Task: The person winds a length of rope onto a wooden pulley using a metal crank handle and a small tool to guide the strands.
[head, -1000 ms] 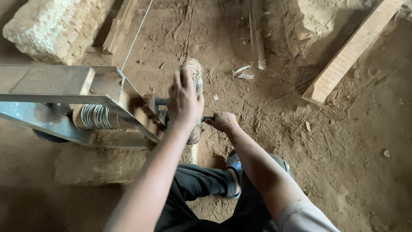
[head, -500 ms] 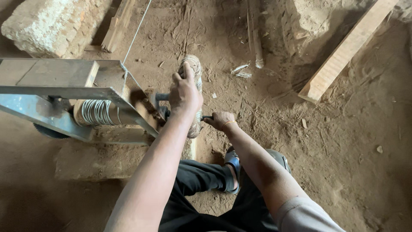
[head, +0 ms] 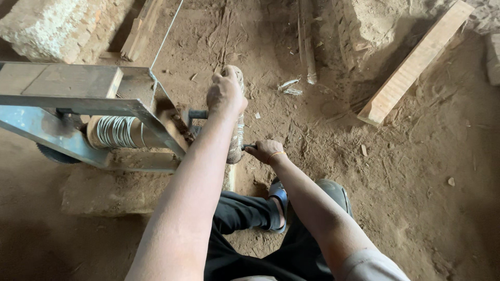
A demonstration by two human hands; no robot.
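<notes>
Dusty earth floor (head: 416, 171) underlies a cloth-wrapped wooden crank wheel (head: 237, 140), long axis twelve-to-six, its top gripped by the closed left hand (head: 225, 93), while the right hand (head: 265, 151) fists its metal handle (head: 249, 147).

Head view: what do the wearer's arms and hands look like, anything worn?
Both forearms are bare, no gloves. The left hand shows no ring or band. The right hand has a thin orange-gold bangle at the wrist. A light short sleeve covers the right upper arm.

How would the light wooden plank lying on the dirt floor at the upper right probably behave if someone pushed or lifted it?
The wooden plank looks thick and straight, so it would probably stay stiff, not bend. Its flat faces suggest it would slide on the dirt floor rather than roll. Its long, solid shape suggests it may be fairly heavy at one end.
</notes>
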